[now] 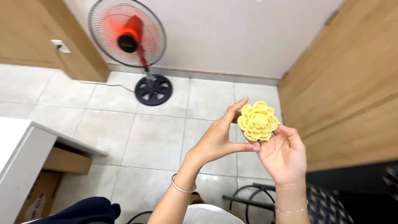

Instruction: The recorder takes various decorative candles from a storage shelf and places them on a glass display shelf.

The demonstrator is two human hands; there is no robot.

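Note:
A pale yellow flower-shaped piece with layered petals is held up over the tiled floor. My right hand grips it from below and from the right, palm facing me, thumb on its right edge. My left hand pinches its left side, with the forefinger at the top left and the thumb under the bottom edge. A thin bangle sits on my left wrist and a fine bracelet on my right wrist.
A standing fan with a red hub and a black round base stands by the far wall. A white table is at the left with a cardboard box under it. Wooden panelling runs along the right.

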